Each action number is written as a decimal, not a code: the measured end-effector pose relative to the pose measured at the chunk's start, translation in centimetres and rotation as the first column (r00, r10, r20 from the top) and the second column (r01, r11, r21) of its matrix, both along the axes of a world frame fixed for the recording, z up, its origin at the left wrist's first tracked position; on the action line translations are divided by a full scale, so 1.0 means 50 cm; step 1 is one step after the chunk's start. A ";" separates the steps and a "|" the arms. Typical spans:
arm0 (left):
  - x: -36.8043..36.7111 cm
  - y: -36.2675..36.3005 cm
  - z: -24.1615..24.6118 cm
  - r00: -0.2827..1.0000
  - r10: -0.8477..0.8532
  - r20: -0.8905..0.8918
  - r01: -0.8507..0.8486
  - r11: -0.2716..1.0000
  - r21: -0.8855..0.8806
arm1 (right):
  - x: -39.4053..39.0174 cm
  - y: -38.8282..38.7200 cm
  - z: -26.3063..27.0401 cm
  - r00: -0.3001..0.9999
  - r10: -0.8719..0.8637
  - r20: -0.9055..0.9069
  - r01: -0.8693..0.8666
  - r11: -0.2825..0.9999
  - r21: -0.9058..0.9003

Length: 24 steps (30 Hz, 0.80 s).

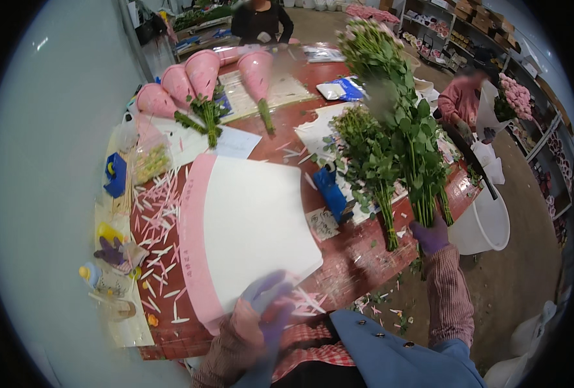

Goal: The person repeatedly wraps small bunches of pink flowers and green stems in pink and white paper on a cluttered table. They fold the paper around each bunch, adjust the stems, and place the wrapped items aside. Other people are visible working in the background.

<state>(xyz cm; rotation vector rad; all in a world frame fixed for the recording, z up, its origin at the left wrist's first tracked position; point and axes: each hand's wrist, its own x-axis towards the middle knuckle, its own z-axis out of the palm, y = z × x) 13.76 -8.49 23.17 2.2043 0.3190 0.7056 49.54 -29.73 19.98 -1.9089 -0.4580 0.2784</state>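
Observation:
My right hand (431, 236), in a purple glove, grips the lower stems of a tall leafy bunch of pale pink roses (415, 145) at the table's right edge. Another bunch with green stems (371, 165) lies just left of it. My left hand (270, 305), gloved too and blurred, hovers over the near edge of a white fan-shaped wrapping sheet (257, 218) with a pink printed border. Its fingers look apart, and nothing shows in them. Whether it touches the sheet cannot be told.
Pink-wrapped bouquets (203, 72) lie at the far left. Blue tape dispensers (333, 191) (115, 174) flank the sheet. Pink and white strips (158, 208) litter the red table (354, 271). A white bucket (485, 228) stands right. Two people (261, 22) (454, 99) are beyond the table.

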 end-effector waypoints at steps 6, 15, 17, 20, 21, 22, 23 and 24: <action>0.001 0.071 -0.091 0.982 0.118 0.146 0.082 0.428 -0.900 | -0.258 0.004 -0.050 0.985 0.083 -0.151 -0.121 0.957 -0.264; -0.101 0.037 -0.235 0.957 -0.013 -0.288 -0.223 0.600 -0.768 | -0.344 -0.001 -0.276 0.854 0.405 -0.326 -0.515 0.744 -0.426; -0.109 0.047 -0.292 0.921 0.059 -0.386 -0.290 0.764 -0.577 | -0.306 0.025 -0.272 0.820 0.364 -0.441 -0.563 0.649 -0.512; -0.136 0.048 -0.365 0.911 0.119 -0.394 -0.340 0.756 -0.559 | -0.260 0.081 -0.219 0.847 0.482 -0.226 -0.431 0.372 -0.822; -0.145 0.046 -0.382 0.884 0.126 -0.450 -0.399 0.706 -0.586 | -0.258 0.106 -0.199 0.821 0.565 -0.088 -0.334 0.348 -0.876; -0.152 0.043 -0.396 0.898 0.161 -0.409 -0.389 0.724 -0.570 | -0.263 0.141 -0.184 0.828 0.561 -0.005 -0.348 0.506 -0.790; -0.158 0.040 -0.405 0.894 0.183 -0.409 -0.408 0.708 -0.576 | -0.273 0.178 -0.171 0.837 0.542 0.071 -0.348 0.628 -0.696; -0.161 0.037 -0.410 0.881 0.208 -0.426 -0.443 0.679 -0.585 | -0.289 0.225 -0.166 0.816 0.561 0.140 -0.346 0.669 -0.658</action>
